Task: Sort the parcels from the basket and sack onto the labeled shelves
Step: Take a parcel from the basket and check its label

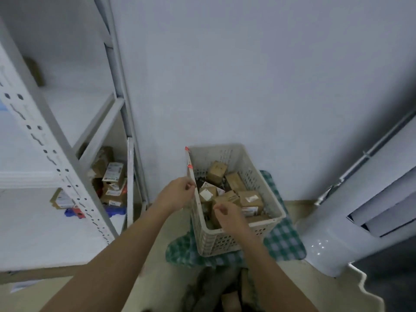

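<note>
A white perforated plastic basket stands on the floor against the wall, filled with several brown cardboard parcels. My left hand hovers at the basket's left rim, fingers loosely curled, holding nothing I can see. My right hand reaches over the near rim above the parcels, fingers curled, nothing visibly held. A dark sack lies on the floor at the bottom, with a brown parcel showing in it. White metal shelves stand to the left.
A green checked cloth lies under the basket. Several parcels sit on the lower shelf at the left. A white standing appliance is on the right. Bare wall is behind the basket.
</note>
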A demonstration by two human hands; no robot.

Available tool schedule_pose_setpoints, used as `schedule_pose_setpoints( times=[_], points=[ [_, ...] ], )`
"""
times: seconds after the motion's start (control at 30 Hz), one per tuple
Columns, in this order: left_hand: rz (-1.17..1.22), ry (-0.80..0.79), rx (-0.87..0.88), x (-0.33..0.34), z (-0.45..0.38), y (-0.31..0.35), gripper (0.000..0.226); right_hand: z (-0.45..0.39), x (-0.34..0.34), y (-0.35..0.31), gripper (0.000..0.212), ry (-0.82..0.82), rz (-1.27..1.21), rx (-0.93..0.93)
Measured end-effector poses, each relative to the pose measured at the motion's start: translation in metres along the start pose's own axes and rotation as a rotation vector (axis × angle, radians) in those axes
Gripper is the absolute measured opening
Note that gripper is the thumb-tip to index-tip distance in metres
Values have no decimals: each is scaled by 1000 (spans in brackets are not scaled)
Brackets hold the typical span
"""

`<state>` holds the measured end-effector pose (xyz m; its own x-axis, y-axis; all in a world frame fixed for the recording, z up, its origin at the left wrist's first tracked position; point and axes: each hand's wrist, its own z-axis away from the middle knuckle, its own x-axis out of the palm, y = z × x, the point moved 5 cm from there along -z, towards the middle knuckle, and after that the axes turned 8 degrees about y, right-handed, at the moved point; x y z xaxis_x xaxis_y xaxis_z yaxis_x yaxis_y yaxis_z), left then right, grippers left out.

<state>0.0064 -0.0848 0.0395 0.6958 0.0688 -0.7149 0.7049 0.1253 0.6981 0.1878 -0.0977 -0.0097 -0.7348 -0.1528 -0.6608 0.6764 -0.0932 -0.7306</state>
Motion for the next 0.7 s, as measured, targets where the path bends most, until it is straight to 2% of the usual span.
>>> schedule_pose_setpoints(
  times=[0.27,0.33,0.47,0.6,0.7],
  points=[
    [69,-193,57,15,-94,-39,15,-47,48,-8,19,106,-172,257],
    [76,-246,51,27,-104,-48,17,-47,51,-1,14,147,-173,293],
    [23,-315,37,47,-124,-60,21,-60,48,19,19,175,-88,358],
    [-15,-362,-9,59,-151,-79,24,-106,47,22,21,201,68,222],
    [-40,-337,-32,60,-183,-88,24,-153,58,22,30,155,271,111]
  ],
)
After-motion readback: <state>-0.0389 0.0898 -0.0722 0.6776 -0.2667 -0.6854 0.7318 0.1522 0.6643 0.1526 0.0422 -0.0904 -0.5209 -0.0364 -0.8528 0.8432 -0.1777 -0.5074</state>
